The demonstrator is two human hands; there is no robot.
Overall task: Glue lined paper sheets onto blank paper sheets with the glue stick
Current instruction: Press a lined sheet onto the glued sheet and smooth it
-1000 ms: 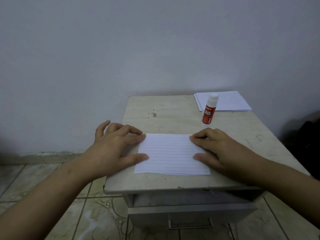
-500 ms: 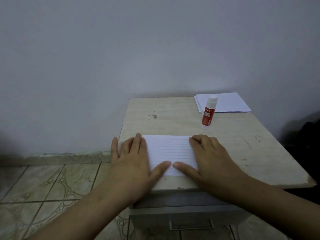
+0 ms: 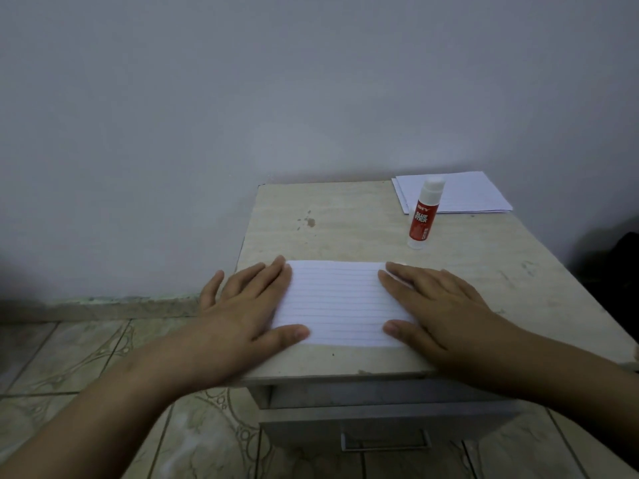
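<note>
While both flat grips, left hand [image 3: 249,302] and right hand [image 3: 439,305], press the lined sheet [image 3: 337,302] between them, the glue stick [image 3: 423,214] stands beyond the right.

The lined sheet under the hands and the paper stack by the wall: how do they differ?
The lined sheet lies at the table's near edge, a hand pressing flat on each end; the paper stack sits untouched at the far right corner. The sheet looks single; the stack shows several layered edges. Both are white and lie flat.
</note>
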